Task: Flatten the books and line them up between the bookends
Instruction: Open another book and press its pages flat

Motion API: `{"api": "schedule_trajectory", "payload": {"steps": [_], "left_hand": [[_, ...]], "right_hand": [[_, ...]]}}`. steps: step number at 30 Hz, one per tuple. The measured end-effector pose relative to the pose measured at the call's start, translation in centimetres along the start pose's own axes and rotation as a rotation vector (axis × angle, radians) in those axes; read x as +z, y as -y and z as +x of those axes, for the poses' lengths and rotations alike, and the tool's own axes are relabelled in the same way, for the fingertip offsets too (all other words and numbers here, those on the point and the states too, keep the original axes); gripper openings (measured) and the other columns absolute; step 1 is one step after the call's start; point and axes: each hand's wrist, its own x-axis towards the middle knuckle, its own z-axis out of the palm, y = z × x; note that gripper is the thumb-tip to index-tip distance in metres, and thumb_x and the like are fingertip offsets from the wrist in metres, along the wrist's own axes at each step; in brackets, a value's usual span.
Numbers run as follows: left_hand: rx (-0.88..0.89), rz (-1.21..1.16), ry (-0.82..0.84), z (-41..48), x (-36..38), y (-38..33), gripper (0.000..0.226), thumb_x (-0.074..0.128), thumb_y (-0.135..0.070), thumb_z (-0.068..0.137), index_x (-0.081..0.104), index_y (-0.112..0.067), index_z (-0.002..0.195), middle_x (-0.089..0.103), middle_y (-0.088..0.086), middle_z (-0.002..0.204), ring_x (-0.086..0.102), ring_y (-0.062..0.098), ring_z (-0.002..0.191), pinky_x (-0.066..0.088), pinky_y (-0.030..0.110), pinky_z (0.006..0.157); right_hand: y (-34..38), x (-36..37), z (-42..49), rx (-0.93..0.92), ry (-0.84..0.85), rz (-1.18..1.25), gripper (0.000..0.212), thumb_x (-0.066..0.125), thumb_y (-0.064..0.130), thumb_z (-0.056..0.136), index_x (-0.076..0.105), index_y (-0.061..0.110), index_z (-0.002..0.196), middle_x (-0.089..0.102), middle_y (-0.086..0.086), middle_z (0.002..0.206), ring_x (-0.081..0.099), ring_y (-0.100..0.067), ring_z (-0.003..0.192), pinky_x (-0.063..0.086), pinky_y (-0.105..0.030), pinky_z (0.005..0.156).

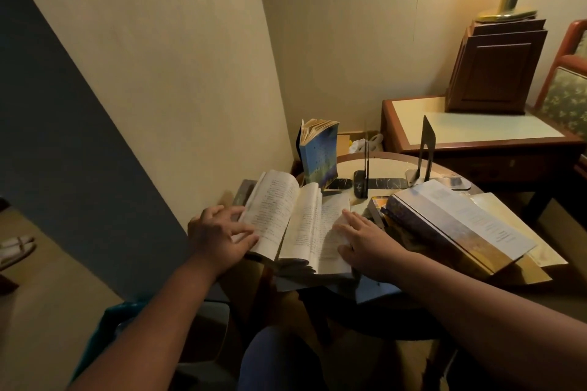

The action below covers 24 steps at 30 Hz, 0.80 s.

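Books (295, 219): four; bookends (365, 165): two.

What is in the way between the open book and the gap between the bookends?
Nothing visible blocks it. The open book lies under both hands, and the tabletop from it to the gap between the left bookend and right bookend looks bare.

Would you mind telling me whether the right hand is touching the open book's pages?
Touching. The head view shows the right hand pressed flat on the right-hand page of the open book, its fingers lying directly on the paper.
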Motion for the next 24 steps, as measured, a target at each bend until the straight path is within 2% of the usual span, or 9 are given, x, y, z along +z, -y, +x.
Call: {"api": "schedule_trajectory", "payload": {"steps": [3,5,7,9,12,18,20,22,24], "left_hand": [[0.01,0.023,0.1,0.0,0.2,0.3,0.023,0.069,-0.053,0.074,0.073,-0.046,0.095,0.069,-0.017,0.111,0.06,0.019,0.107,0.04,0.045,0.09],[0.025,-0.083,0.201,-0.3,0.5,0.4,0.033,0.07,-0.041,0.08,0.068,-0.043,0.113,0.07,-0.012,0.113,0.062,0.018,0.104,0.046,0.044,0.091],[0.038,-0.21,0.27,-0.7,0.8,0.4,0.039,0.067,-0.029,0.085,0.064,-0.038,0.123,0.067,-0.008,0.119,0.062,0.016,0.106,0.052,0.041,0.09],[0.03,-0.281,0.296,-1.0,1.1,0.5,0.04,0.064,-0.023,0.088,0.062,-0.034,0.126,0.064,-0.007,0.123,0.061,0.014,0.109,0.054,0.035,0.09],[-0.014,-0.287,0.323,-1.6,1.4,0.5,0.041,0.059,-0.022,0.092,0.058,-0.033,0.132,0.06,-0.007,0.127,0.058,0.013,0.112,0.053,0.032,0.09],[-0.045,-0.211,0.352,-1.9,2.1,0.5,0.039,0.045,-0.032,0.098,0.054,-0.023,0.136,0.058,-0.001,0.13,0.055,0.018,0.116,0.05,0.035,0.092],[0.021,-0.14,0.264,-1.7,2.3,0.3,0.046,0.046,-0.033,0.094,0.053,-0.017,0.136,0.055,0.003,0.134,0.053,0.024,0.121,0.05,0.043,0.095],[0.2,-0.08,0.219,-1.4,2.3,-0.1,0.058,0.051,-0.02,0.087,0.042,-0.016,0.144,0.045,0.006,0.146,0.044,0.027,0.134,0.043,0.048,0.106],[0.366,-0.026,0.257,-1.2,2.0,-1.2,0.07,0.055,-0.007,0.082,0.036,-0.018,0.149,0.039,0.005,0.152,0.035,0.022,0.141,0.034,0.046,0.113]], "right_hand": [[1.0,-0.4,0.0,-0.126,-0.081,-0.089,0.081,0.054,0.03,0.098,0.0,0.028,0.158,-0.008,0.003,0.166,-0.011,-0.018,0.151,0.004,-0.044,0.124],[2.0,-1.0,0.2,-0.247,-0.09,-0.162,0.093,0.057,0.013,0.093,-0.008,0.032,0.156,-0.015,0.005,0.164,-0.015,-0.016,0.149,-0.003,-0.042,0.122],[2.9,-1.3,0.6,-0.342,-0.066,-0.242,0.1,0.058,0.003,0.088,-0.009,0.034,0.156,-0.018,0.005,0.163,-0.016,-0.016,0.148,-0.007,-0.039,0.118],[3.5,-1.4,1.0,-0.388,-0.024,-0.262,0.098,0.061,0.005,0.088,-0.001,0.035,0.157,-0.01,0.003,0.165,-0.011,-0.019,0.151,0.0,-0.042,0.122],[3.8,-0.9,1.4,-0.357,0.028,-0.201,0.085,0.061,0.011,0.092,0.012,0.038,0.156,-0.002,0.004,0.166,-0.005,-0.022,0.152,0.011,-0.049,0.123],[3.9,0.5,1.6,-0.32,0.042,-0.233,0.082,0.061,0.026,0.095,0.008,0.037,0.156,-0.009,0.003,0.166,-0.014,-0.022,0.151,-0.004,-0.046,0.117],[4.0,0.6,1.7,-0.305,0.052,-0.232,0.082,0.061,0.028,0.094,0.008,0.036,0.157,-0.011,0.003,0.166,-0.016,-0.022,0.15,-0.002,-0.049,0.12],[4.2,0.5,1.7,-0.3,0.059,-0.228,0.081,0.059,0.028,0.095,0.007,0.035,0.157,-0.011,0.002,0.166,-0.017,-0.021,0.15,-0.002,-0.049,0.122],[4.3,0.3,1.7,-0.293,0.072,-0.231,0.081,0.057,0.027,0.096,0.006,0.034,0.158,-0.012,0.002,0.166,-0.017,-0.021,0.15,-0.004,-0.047,0.12]]}}
